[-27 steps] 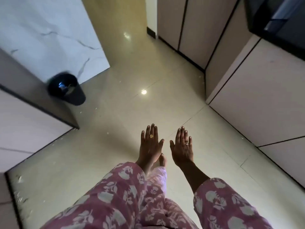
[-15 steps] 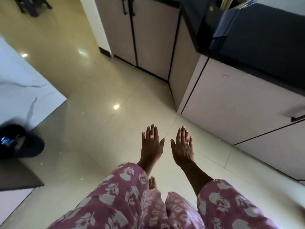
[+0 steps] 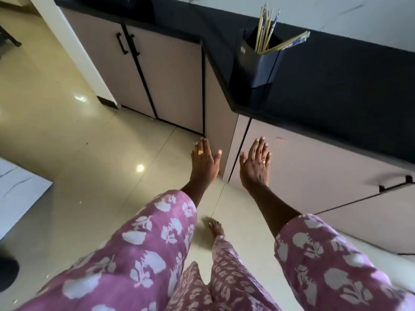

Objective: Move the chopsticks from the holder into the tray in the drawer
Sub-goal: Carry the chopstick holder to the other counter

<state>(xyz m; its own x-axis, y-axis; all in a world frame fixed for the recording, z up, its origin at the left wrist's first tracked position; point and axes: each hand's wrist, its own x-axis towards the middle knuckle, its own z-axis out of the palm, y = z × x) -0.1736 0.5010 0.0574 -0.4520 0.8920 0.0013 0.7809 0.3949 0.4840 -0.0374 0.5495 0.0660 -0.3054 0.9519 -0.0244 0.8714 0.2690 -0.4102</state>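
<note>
A dark square holder [image 3: 258, 61] stands on the black countertop [image 3: 336, 86] near its corner. Several pale chopsticks [image 3: 266, 30] with blue patterned tops stick out of it, some leaning right. Below the counter is a closed drawer front [image 3: 314, 176] with a black handle [image 3: 395, 184]; no tray shows. My left hand [image 3: 204, 160] and my right hand [image 3: 256, 164] are stretched forward, palms down, fingers straight, holding nothing. Both hang well below the holder, in front of the cabinet.
Closed cabinet doors [image 3: 157, 70] with black handles stand at the upper left. The glossy tiled floor [image 3: 78, 153] spreads to the left. A white marble slab [image 3: 18, 194] shows at the left edge. My bare foot [image 3: 216, 227] is on the floor.
The view has swung right and up: the counter, holder and chopsticks have come into full sight. Both hands stay outstretched and flat, now in front of the cabinet instead of over the floor.
</note>
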